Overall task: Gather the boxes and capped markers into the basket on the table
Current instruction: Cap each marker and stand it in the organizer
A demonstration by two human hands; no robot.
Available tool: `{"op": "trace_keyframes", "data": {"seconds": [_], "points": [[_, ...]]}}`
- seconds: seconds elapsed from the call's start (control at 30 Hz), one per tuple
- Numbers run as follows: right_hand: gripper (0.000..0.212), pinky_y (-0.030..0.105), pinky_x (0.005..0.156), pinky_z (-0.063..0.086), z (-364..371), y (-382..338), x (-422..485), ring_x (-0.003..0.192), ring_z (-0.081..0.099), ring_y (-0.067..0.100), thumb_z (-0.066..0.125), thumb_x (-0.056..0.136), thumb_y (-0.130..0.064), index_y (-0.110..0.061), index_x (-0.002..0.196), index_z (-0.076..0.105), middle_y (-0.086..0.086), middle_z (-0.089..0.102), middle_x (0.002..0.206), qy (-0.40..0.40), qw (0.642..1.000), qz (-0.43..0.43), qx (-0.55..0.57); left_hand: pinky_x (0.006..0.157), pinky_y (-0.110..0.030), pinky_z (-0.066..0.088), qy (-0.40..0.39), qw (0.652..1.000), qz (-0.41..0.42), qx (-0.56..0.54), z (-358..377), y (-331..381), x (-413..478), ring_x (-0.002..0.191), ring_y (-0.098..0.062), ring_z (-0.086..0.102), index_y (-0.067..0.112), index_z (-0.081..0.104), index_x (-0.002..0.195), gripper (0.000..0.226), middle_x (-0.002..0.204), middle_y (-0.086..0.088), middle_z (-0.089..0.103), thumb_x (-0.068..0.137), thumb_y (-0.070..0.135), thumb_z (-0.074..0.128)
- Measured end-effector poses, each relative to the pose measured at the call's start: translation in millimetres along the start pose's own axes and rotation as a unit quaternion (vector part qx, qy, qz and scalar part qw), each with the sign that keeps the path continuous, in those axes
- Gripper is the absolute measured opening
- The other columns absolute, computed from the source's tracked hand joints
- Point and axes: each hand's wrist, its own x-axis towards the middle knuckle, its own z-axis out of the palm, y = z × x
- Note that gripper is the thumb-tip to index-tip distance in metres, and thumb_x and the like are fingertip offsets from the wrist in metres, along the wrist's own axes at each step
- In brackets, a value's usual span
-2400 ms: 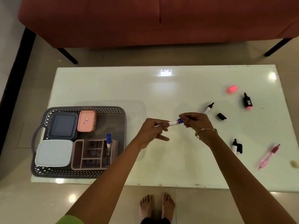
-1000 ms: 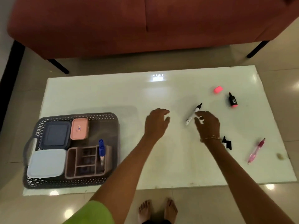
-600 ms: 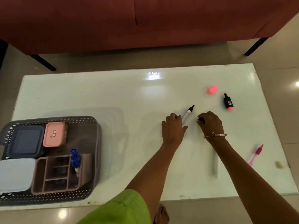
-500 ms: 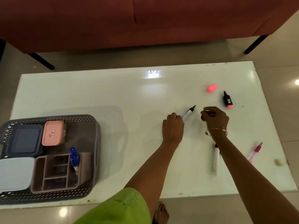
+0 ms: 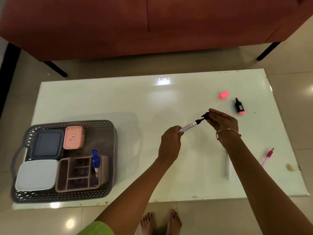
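Note:
My left hand grips the rear end of a white marker with a black tip, held above the table. My right hand pinches a black cap just off that tip. The grey basket at the table's left holds a dark blue box, a pink box, a pale blue box and a brown organiser with two blue-capped markers standing in it.
On the white table lie a pink cap, an uncapped pink-and-black highlighter, a pink pen and a white marker partly under my right forearm. A red sofa stands behind the table.
My left hand picked the white marker up off the table and my right hand lifted the black cap to its tip. A second blue-capped marker went into the organiser earlier.

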Motion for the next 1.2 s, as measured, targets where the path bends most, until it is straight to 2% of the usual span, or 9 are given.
{"op": "trace_keyframes", "data": {"seconds": [0.13,0.37,0.57,0.73,0.87,1.0,1.07,1.13,1.2], "points": [[0.018,0.016,0.066,0.056,15.8,1.6,-11.7,0.064,0.071,0.012,0.059,0.079,0.009,-0.006,0.085,0.068,-0.005,0.073,0.061,0.001,0.999,-0.022,-0.037,0.068,-0.038,0.046,0.013,1.0,-0.003,-0.001,-20.4,-7.5,-7.0,0.075,-0.028,0.058,0.003,0.061,0.098,0.018,0.085,-0.014,0.065,0.095,0.015,0.048],[0.015,0.016,0.066,0.056,45.3,4.3,-32.7,0.067,0.071,0.012,0.059,0.08,0.007,-0.005,0.086,0.067,-0.004,0.074,0.062,-0.022,0.999,-0.025,-0.011,0.067,-0.036,0.045,0.017,1.0,-0.009,-0.018,-48.2,-20.3,-17.3,0.075,-0.026,0.057,0.005,0.061,0.097,0.015,0.085,-0.012,0.065,0.094,0.014,0.05],[0.015,0.017,0.065,0.056,75.3,12.4,-52.1,0.068,0.07,0.012,0.061,0.08,0.004,-0.007,0.086,0.069,-0.005,0.074,0.064,-0.044,0.999,-0.017,-0.022,0.067,-0.034,0.045,0.054,0.998,-0.013,-0.038,-69.4,-17.0,-26.2,0.073,-0.025,0.057,0.003,0.062,0.098,0.014,0.084,-0.012,0.066,0.092,0.012,0.053],[0.015,0.018,0.066,0.056,106.1,17.7,-71.9,0.068,0.07,0.012,0.062,0.081,0.004,-0.008,0.086,0.069,-0.005,0.073,0.063,-0.044,0.999,-0.023,0.006,0.056,-0.033,0.048,0.107,0.994,0.018,0.019,-93.2,-26.5,-35.3,0.061,-0.024,0.057,0.004,0.063,0.094,0.015,0.072,-0.012,0.066,0.091,0.015,0.054],[0.018,0.022,0.066,0.057,135.9,15.9,-89.9,0.069,0.069,0.018,0.062,0.079,0.005,0.001,0.096,0.068,0.003,0.073,0.067,-0.055,0.998,-0.031,-0.009,0.052,-0.025,0.044,0.123,0.991,0.028,0.039,-124.6,-34.0,-42.2,0.056,-0.015,0.051,0.003,0.066,0.093,0.015,0.068,-0.012,0.066,0.087,0.015,0.059],[0.025,0.032,0.074,0.057,168.5,11.9,-129.7,0.069,0.069,0.026,0.07,0.07,0.006,-0.003,0.093,0.067,0.017,0.07,0.074,-0.081,0.98,-0.127,-0.13,0.065,-0.025,0.049,0.094,0.995,-0.01,0.017,-166.6,-44.4,-71.2,0.073,-0.014,0.062,0.009,0.066,0.107,0.033,0.091,-0.006,0.071,0.091,0.034,0.051],[0.026,0.025,0.074,0.055,183.9,14.9,-160.9,0.071,0.07,0.02,0.073,0.066,0.004,-0.007,0.089,0.067,0.013,0.072,0.076,-0.073,0.962,-0.191,-0.18,0.065,-0.022,0.046,0.11,0.993,-0.024,0.039,-191.2,-58.3,-87.1,0.079,-0.018,0.063,0.012,0.062,0.114,0.043,0.097,-0.005,0.068,0.093,0.044,0.043],[0.025,0.016,0.072,0.053,196.3,26.1,-192.5,0.072,0.069,0.011,0.074,0.066,0.005,-0.008,0.087,0.066,0.005,0.07,0.076,-0.097,0.94,-0.251,-0.208,0.069,-0.018,0.043,0.129,0.989,-0.046,0.062,-215.0,-76.2,-95.3,0.087,-0.011,0.058,0.014,0.058,0.12,0.045,0.106,-0.003,0.066,0.091,0.042,0.039],[0.023,0.017,0.074,0.054,205.7,47.3,-216.7,0.076,0.068,0.01,0.073,0.07,0.002,-0.008,0.089,0.066,-0.001,0.069,0.08,-0.162,0.917,-0.281,-0.232,0.076,-0.021,0.044,0.138,0.983,-0.08,0.089,-235.7,-92.9,-97.8,0.091,-0.007,0.054,0.014,0.056,0.124,0.035,0.114,-0.006,0.066,0.093,0.024,0.046]]}}
